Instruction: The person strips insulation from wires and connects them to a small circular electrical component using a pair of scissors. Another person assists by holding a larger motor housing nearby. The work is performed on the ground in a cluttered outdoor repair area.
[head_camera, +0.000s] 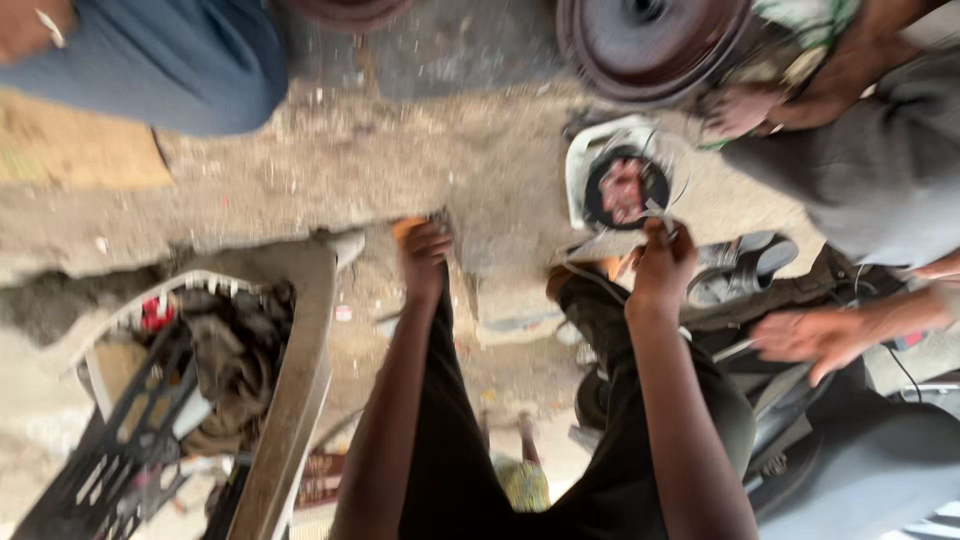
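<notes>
Right hand (662, 262) pinches a thin wire just below the round black-centred part in a white housing (622, 185) on the ground, directly ahead; left hand (425, 255) curled closed, farther off

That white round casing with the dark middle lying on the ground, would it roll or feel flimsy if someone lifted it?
The white casing lies flat on the ground, so it probably won't roll. It looks like thin moulded plastic, likely light and slightly flexible. The picture is blurred, so its weight is a guess.
</notes>
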